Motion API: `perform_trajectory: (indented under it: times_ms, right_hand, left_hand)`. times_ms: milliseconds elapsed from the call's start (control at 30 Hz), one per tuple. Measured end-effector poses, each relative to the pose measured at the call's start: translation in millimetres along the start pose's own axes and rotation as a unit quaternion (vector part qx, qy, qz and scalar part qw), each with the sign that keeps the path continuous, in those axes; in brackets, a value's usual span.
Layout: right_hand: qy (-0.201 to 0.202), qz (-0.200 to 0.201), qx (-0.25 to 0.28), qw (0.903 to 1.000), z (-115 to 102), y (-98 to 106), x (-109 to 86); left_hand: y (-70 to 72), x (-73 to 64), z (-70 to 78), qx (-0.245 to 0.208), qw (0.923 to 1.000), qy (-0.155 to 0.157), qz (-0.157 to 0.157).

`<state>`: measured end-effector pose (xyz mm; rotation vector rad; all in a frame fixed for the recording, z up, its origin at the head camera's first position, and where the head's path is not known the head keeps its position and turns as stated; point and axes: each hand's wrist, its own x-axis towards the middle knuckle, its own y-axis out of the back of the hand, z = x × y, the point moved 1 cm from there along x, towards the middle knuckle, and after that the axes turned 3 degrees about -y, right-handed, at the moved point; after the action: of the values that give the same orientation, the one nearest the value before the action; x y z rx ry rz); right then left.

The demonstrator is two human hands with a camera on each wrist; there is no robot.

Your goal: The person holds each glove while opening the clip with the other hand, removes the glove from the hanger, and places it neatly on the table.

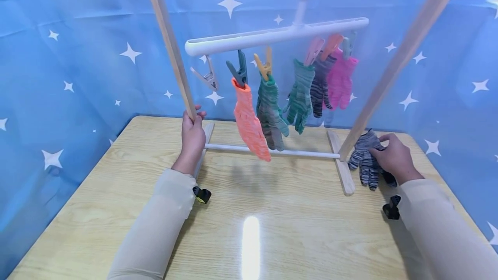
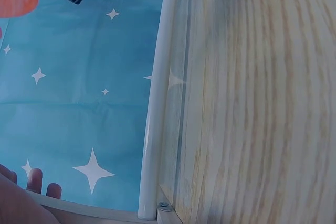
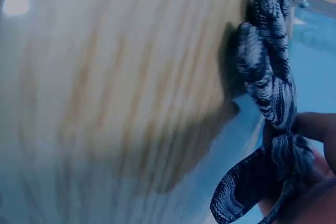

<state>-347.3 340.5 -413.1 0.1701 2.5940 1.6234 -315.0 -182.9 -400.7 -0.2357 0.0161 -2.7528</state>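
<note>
My left hand (image 1: 193, 138) grips the left wooden post (image 1: 171, 42) of a drying rack, low down near its foot. In the left wrist view its fingers (image 2: 34, 180) show behind the wood. On the right, my right hand (image 1: 396, 157) pinches a black-and-grey knitted glove (image 1: 367, 159) beside the rack's right foot (image 1: 344, 176). Seen from the right wrist, the glove (image 3: 268, 61) is bunched between thumb and fingers, its knitted fingers hanging away from the hand over the table.
From a white hanger (image 1: 241, 40), clips hold an orange glove (image 1: 250, 118), a green-grey glove (image 1: 268, 103), a green glove (image 1: 301, 83), a dark glove (image 1: 320, 82) and a pink glove (image 1: 342, 81). A pale clip (image 1: 211, 77) hangs without a glove. A white bar (image 1: 303, 154) joins the feet.
</note>
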Motion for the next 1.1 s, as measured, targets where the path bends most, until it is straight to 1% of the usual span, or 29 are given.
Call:
perform_trajectory:
  times_ms: [133,267,367,467,633,867,1100]
  right_hand:
    - [-0.009,0.004,-0.010,0.9999,5.5,-1.5,-2.9]
    - [0.017,0.005,-0.023,0.9996,4.5,-3.1,-4.0]
    - [0.040,-0.007,-0.033,0.9987,2.7,-4.6,-4.7]
    - [0.052,-0.029,-0.042,0.9974,1.8,-5.2,-5.2]
    - [0.066,-0.051,-0.061,0.9946,1.5,-4.6,-3.7]
    - [0.067,-0.069,-0.082,0.9920,-0.3,-6.3,-1.1]
    - [0.061,-0.083,-0.094,0.9902,-3.4,-9.0,0.2]
  left_hand:
    - [-2.6,0.9,-1.6,-0.004,1.0000,-0.002,-0.006]
    - [-2.4,0.9,-1.6,-0.006,1.0000,-0.004,-0.001]
    - [-2.4,0.6,-1.4,-0.006,1.0000,-0.002,0.001]
    - [-2.9,-0.3,-1.0,-0.002,1.0000,0.001,-0.002]
    - [-3.4,-2.0,0.2,0.001,1.0000,-0.002,-0.002]
    - [-2.6,-1.5,1.0,-0.008,0.9999,-0.006,-0.002]
    - [-0.7,-0.4,0.3,-0.004,1.0000,-0.004,0.006]
